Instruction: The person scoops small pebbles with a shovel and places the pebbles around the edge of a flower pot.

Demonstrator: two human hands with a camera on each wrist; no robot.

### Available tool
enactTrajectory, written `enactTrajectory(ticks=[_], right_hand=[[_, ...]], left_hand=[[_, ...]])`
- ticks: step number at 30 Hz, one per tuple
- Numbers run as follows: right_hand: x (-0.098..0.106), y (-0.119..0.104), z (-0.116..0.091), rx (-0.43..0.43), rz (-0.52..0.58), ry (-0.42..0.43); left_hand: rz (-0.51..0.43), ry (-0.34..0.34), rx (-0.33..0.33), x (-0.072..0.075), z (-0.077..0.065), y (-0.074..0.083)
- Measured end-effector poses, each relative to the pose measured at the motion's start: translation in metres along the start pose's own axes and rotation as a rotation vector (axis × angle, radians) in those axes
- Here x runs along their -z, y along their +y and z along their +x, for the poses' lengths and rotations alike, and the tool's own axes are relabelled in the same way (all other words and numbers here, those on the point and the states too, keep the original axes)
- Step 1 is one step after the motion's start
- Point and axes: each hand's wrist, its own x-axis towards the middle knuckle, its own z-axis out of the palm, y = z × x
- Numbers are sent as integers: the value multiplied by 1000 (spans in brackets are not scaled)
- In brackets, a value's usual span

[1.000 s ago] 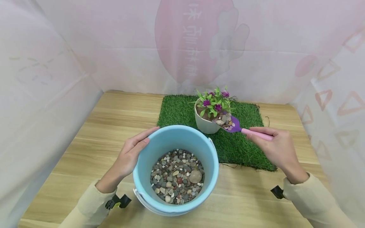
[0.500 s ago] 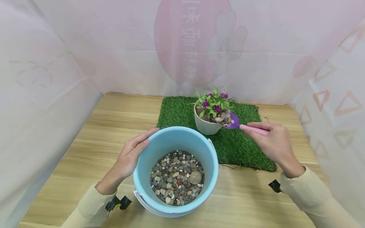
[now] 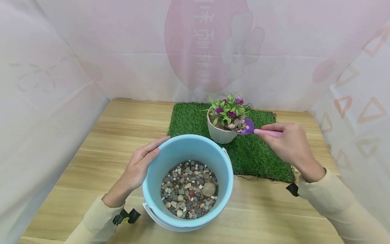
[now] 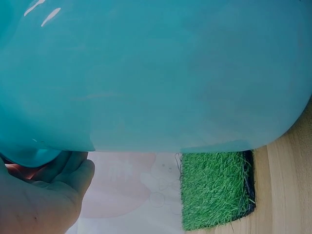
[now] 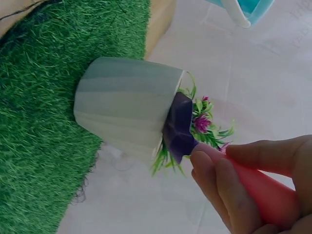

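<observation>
In the head view my right hand (image 3: 290, 144) grips the pink handle (image 3: 268, 132) of a small garden trowel with a purple blade (image 3: 249, 126). Pebbles (image 3: 238, 122) are heaped on the blade, whose front end lies over the rim of a white flowerpot (image 3: 221, 135). The right wrist view shows the blade's underside (image 5: 179, 124) at the pot's rim, beside the leaves. In the pot grows a plant with purple flowers (image 3: 225, 110). My left hand (image 3: 138, 166) holds the left side of the rim of a light blue bucket (image 3: 226, 189). Many mixed pebbles (image 3: 189, 189) cover its bottom.
The pot stands on a green artificial grass mat (image 3: 259, 159) at the back of the wooden table (image 3: 100, 142). A white handle (image 3: 158, 220) hangs down at the bucket's near side. Pale printed cloth (image 3: 137, 61) encloses the table at the back and sides.
My right hand has moved slightly left and up, bringing the trowel blade a bit further over the pot. Pebbles still lie on it. The left hand and bucket have stayed put.
</observation>
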Motion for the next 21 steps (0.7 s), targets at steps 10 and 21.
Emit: enactTrajectory(ticks=[10,21], right_hand=[[14,-23,16,-32,-128,-104],[19,-43,34,-48,-160,-217]], left_hand=[[-22,-4,-20,0,0,-2],[-17,3,-8,-1,-1,-1]])
